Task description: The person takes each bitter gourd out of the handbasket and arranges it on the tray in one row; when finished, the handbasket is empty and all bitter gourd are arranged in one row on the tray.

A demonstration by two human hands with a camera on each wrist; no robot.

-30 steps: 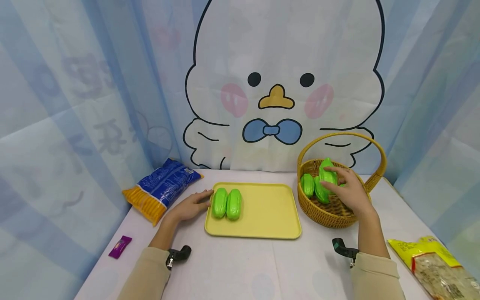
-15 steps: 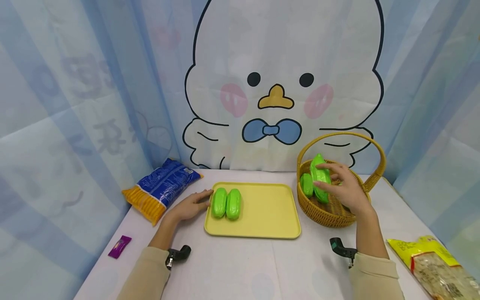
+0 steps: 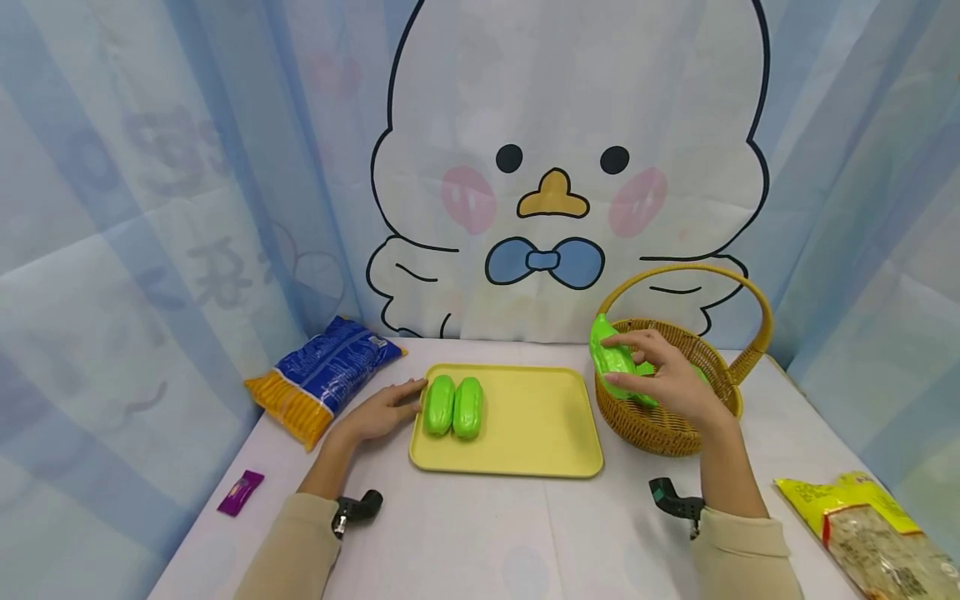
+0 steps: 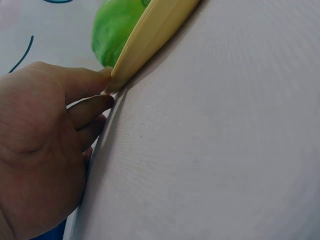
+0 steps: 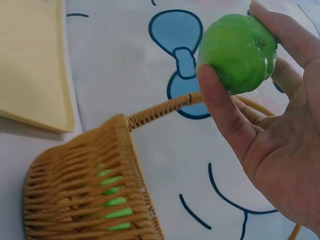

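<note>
A glossy green bitter melon, toy-like with a ridged surface, is held up between the thumb and fingers of my right hand, over the left rim of a wicker basket. In the right wrist view its rounded end faces the camera. More green melons lie in the basket, partly hidden behind the hand. Two similar melons lie side by side at the left of a yellow tray. With its fingertips, my left hand touches that tray's left edge; the wrist view shows the thumb against the rim.
A blue and orange bag lies at the back left, with a small purple packet nearer. To the right is a yellow and clear bag. The basket's tall handle arches above it. A printed curtain hangs behind.
My right hand has lifted the bitter melon and carried it left, from over the basket's middle to its left rim. The left hand and the tray have stayed put.
</note>
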